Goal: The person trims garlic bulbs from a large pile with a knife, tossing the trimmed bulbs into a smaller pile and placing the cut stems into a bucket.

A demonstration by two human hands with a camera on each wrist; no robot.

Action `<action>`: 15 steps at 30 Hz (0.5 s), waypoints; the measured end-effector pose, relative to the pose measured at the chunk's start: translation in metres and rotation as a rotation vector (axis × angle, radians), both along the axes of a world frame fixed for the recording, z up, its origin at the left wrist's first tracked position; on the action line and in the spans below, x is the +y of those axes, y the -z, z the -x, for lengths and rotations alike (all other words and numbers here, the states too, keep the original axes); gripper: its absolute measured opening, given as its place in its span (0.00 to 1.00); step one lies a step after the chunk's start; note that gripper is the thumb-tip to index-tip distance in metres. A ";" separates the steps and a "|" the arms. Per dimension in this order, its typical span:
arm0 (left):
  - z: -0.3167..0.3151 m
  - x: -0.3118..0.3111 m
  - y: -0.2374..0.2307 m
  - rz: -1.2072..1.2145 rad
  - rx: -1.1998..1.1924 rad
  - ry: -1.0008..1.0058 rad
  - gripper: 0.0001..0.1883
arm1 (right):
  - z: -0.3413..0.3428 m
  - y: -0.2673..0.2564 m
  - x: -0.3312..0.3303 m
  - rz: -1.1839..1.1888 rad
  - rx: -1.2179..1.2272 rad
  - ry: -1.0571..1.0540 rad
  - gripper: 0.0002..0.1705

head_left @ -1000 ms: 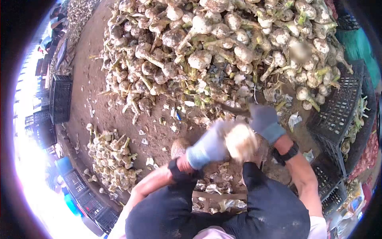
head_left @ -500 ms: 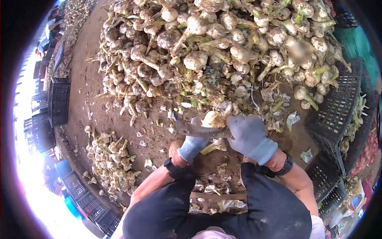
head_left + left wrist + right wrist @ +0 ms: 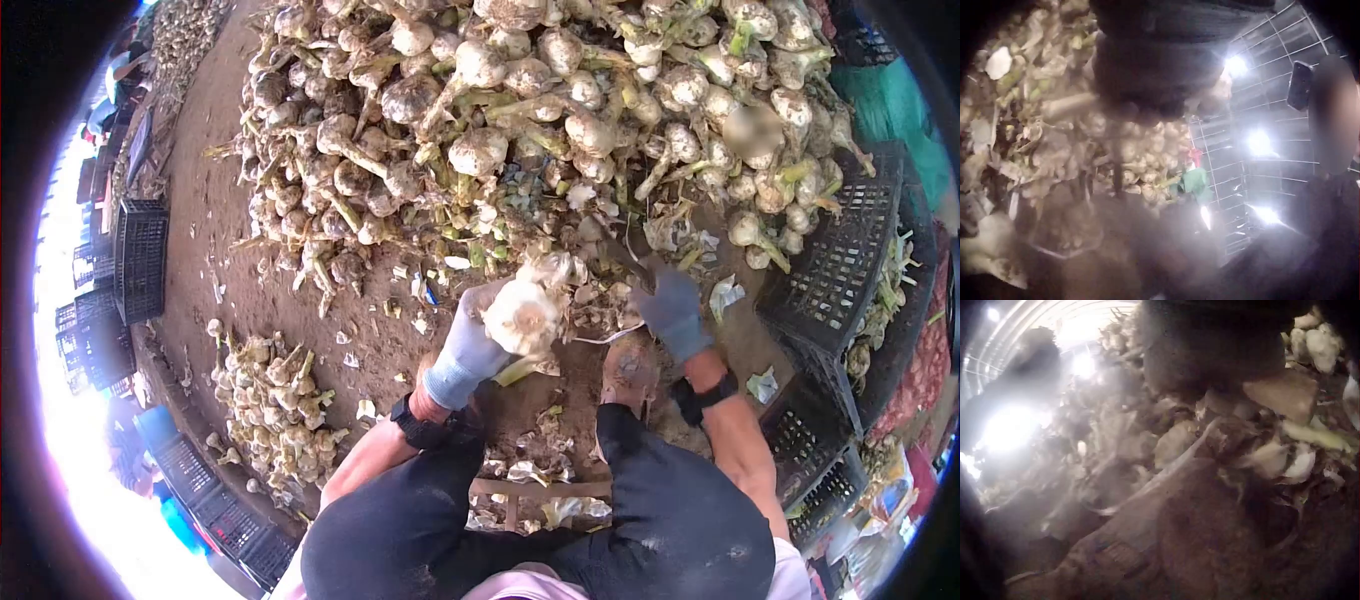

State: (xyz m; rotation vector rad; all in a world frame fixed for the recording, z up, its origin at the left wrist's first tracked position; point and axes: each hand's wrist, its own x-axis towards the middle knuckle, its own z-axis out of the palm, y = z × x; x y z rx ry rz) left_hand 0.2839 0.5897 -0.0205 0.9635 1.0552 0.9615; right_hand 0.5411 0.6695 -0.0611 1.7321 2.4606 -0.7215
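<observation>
In the head view, the gloved left hand [image 3: 470, 345] grips a pale garlic bulb [image 3: 522, 317], its fingers around the left side. To its right, apart from the bulb, the gloved right hand [image 3: 672, 312] holds a dark curved blade [image 3: 628, 258] by its handle, the blade pointing up and left toward the pile. A cut green-white stalk [image 3: 522, 368] lies just below the bulb. Both wrist views are blurred; dark shapes cover their upper parts, and neither shows the fingers clearly.
A large heap of garlic [image 3: 480, 150] with stalks lies ahead. A smaller pile of bulbs [image 3: 275, 410] sits on the left. Black crates stand at left [image 3: 140, 260] and right [image 3: 835, 250]. Peeled skins [image 3: 530, 470] lie between the legs.
Half a second ago the blade lay across the bulb between both hands. The right hand has since moved right with the blade, and the left hand has turned the bulb's pale face up.
</observation>
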 end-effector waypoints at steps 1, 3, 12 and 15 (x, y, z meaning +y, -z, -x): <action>-0.003 0.005 -0.003 -0.010 -0.004 0.002 0.17 | 0.004 -0.007 -0.005 0.065 0.183 0.107 0.18; -0.015 0.018 -0.005 -0.115 0.416 -0.038 0.17 | 0.023 -0.031 -0.013 0.312 0.657 0.205 0.24; 0.001 0.018 -0.006 -0.247 0.524 -0.447 0.17 | 0.044 -0.028 -0.017 0.717 0.914 0.492 0.30; -0.012 0.010 0.026 0.146 0.151 -0.159 0.22 | 0.056 0.012 -0.030 0.591 0.900 0.298 0.31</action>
